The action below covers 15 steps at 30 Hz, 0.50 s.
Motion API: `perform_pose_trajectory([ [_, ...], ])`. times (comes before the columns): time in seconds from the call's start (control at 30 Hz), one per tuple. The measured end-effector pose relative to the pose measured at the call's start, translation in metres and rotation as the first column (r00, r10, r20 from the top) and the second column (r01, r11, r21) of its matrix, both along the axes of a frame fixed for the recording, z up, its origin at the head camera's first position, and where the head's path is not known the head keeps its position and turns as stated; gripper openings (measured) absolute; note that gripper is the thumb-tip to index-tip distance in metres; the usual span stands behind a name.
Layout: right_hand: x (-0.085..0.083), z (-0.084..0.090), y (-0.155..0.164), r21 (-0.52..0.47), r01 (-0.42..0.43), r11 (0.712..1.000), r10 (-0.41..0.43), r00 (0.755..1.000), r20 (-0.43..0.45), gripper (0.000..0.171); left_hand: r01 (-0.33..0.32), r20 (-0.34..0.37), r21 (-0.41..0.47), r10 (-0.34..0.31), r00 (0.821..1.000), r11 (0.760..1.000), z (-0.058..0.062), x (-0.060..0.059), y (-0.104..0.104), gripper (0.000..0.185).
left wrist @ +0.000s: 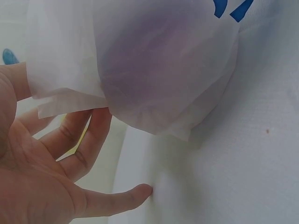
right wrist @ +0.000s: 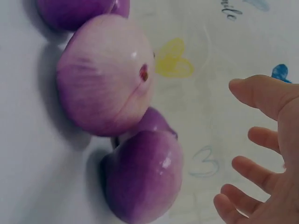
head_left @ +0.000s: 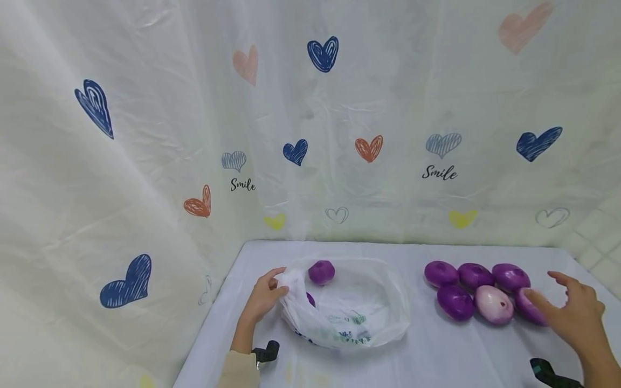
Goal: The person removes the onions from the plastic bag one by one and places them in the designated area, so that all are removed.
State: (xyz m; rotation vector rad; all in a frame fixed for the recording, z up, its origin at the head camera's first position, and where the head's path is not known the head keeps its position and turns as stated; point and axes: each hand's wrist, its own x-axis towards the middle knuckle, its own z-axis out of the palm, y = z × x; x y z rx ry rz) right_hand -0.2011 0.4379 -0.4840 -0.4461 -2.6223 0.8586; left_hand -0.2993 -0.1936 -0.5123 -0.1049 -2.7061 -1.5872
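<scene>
My left hand pinches the left rim of a white plastic bag, whose mouth gapes upward on the table. One purple red onion shows inside the bag near the back, and a sliver of another onion peeks out below it. In the left wrist view, a purple shape shows blurred through the film. My right hand hovers, fingers spread, beside the rightmost onion of a group, holding nothing. A paler onion and a darker onion lie apart from its fingers in the right wrist view.
Several onions sit in two rows at the table's right. A white cloth covers the table. Behind and to the left hangs a white curtain printed with hearts. Black wrist cameras are strapped to both arms.
</scene>
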Motion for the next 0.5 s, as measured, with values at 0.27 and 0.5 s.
perform_pose_trajectory([
  [0.27,-0.003,0.035,-0.064,-0.037,-0.102,0.994,0.093,0.979,-0.181,0.069,-0.005,0.0,-0.001,0.005,1.0,1.0,0.0,0.0,-0.001,0.051],
  [0.5,-0.012,0.036,-0.128,0.021,-0.335,0.942,0.315,0.861,-0.4,0.054,-0.005,0.0,0.006,0.005,1.0,1.0,0.001,0.001,0.0,0.051],
])
